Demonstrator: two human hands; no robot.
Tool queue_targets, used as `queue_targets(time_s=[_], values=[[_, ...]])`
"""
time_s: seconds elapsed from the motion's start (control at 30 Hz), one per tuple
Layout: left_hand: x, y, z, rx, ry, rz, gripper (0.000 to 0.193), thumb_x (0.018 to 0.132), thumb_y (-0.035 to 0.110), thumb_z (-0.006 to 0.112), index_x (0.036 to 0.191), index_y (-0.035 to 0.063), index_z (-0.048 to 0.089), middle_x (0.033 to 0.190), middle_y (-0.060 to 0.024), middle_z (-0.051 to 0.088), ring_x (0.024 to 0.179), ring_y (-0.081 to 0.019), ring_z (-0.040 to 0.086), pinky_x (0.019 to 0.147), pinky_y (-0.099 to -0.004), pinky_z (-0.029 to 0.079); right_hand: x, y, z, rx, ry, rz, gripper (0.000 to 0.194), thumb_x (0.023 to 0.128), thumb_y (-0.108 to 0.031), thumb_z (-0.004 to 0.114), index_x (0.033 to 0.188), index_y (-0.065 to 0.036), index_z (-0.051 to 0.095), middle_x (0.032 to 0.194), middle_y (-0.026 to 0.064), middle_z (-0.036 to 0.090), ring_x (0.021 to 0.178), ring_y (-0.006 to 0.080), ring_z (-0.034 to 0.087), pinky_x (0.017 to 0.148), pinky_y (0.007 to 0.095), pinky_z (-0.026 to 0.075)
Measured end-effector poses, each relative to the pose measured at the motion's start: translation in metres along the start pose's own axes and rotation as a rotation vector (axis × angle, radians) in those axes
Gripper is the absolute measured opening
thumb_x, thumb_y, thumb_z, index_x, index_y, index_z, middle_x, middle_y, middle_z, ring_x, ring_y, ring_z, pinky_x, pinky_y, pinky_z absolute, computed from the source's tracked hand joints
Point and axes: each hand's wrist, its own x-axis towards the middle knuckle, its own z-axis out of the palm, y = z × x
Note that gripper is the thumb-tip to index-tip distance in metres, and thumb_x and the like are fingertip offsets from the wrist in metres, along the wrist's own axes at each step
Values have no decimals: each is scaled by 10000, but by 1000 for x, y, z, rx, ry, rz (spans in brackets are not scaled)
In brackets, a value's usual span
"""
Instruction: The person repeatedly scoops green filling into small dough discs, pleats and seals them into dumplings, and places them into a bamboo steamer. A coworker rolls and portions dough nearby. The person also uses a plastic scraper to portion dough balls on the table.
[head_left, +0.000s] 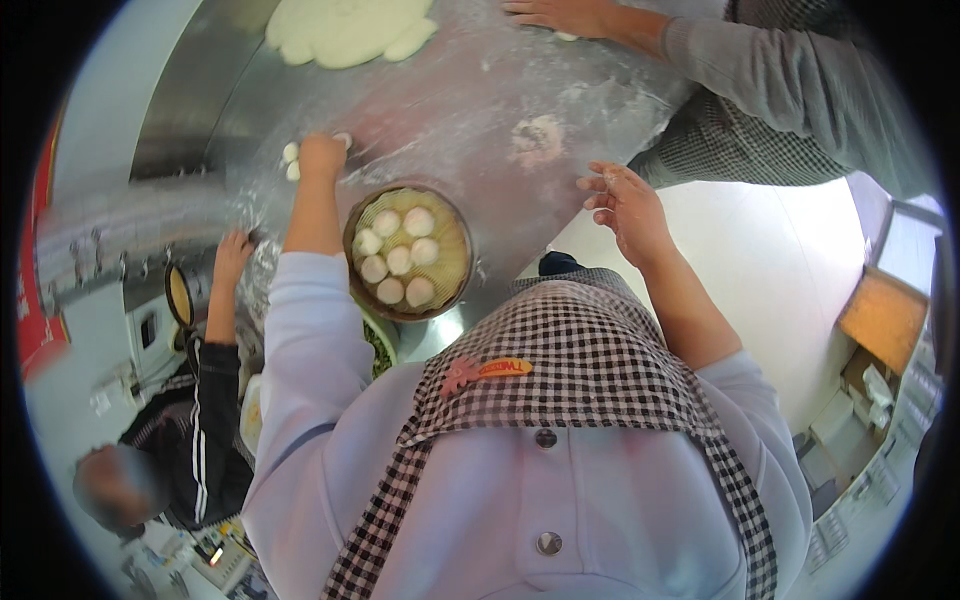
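My left hand is curled over the floured metal worktable, among small white dough pieces. Its fingers are turned away from view, so what lies under them is hidden. Another pale dough piece shows at its right side. Over the table's near right edge hovers my right hand, fingers apart, dusted with flour and holding nothing. Between my arms stands a round steamer basket lined with mesh. Several round white buns sit in it, grouped towards its left and middle.
A large slab of dough lies at the far side. Opposite right, a co-worker's hand presses near a dough piece. Loose flour is heaped mid-table. A bowl of chopped greens is partly under the basket; another person's hand is at left.
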Motion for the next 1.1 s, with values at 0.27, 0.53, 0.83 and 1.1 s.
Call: queue_targets(time_s=[0.27, 0.53, 0.83, 1.1], values=[[-24, 186, -12, -850, -258, 439, 232, 830, 126, 691, 1044, 36, 698, 919, -158, 712, 798, -254, 675, 730, -382, 506, 5, -11, -40, 72, 66, -44, 376, 1014, -215, 465, 1300, 21, 525, 1086, 116, 650, 800, 142, 564, 684, 255, 466], [-69, 234, -39, -776, -186, 467, 298, 844, 142, 727, 1070, -11, 606, 941, -154, 671, 873, -277, 649, 792, -390, 506, 25, -5, -8, -123, 97, -105, 398, 958, -215, 590, 1262, 41, 567, 1071, 113, 662, 856, 135, 606, 747, 273, 498], [-162, 126, -107, -1571, -512, 206, 306, 859, 149, 744, 1077, -31, 625, 989, -85, 692, 865, -154, 652, 768, -266, 514, 15, -25, 92, -384, -401, -80, 366, 985, -158, 585, 1277, 61, 552, 1126, 94, 654, 1003, 160, 616, 835, 282, 510], [-257, 12, -113, -1369, -291, -43, 321, 874, 240, 741, 1066, -9, 677, 904, -34, 701, 790, -113, 644, 697, -277, 506, -36, 4, 190, -489, -752, -71, 302, 962, -172, 611, 1181, 35, 637, 1004, 80, 678, 867, 139, 626, 782, 270, 509]])
